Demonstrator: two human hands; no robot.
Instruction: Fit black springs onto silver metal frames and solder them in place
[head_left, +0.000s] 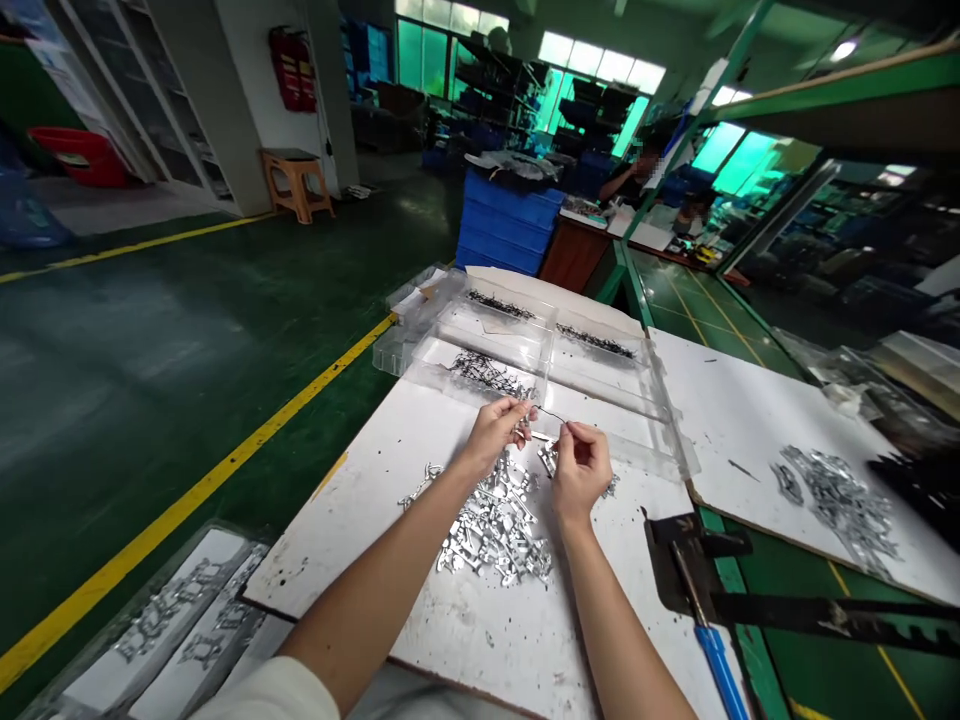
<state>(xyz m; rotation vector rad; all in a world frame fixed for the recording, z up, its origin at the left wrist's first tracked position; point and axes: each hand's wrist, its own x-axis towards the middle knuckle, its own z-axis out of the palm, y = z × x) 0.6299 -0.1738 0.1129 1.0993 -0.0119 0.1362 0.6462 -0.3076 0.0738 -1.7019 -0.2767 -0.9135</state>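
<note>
A thin dark bent wire (553,413) spans the gap between my two hands above the white tabletop (450,620). My left hand (495,432) has its fingers closed at the wire's left end; whether a small metal part is also in them I cannot make out. At the other end, my right hand (583,472) pinches the wire between thumb and fingers. Below and between my forearms lies a loose pile of small shiny metal parts (495,530), partly hidden by my hands. Just beyond them, a clear plastic tray (600,385) holds tangled dark wire pieces (487,372).
A blue-handled tool (716,665) lies at the right edge near a dark metal bracket (675,550). More metal parts (836,500) cover part of the right-hand board. Filled trays (161,625) stand lower left. Blue crates (502,220) and a person (630,180) are farther back.
</note>
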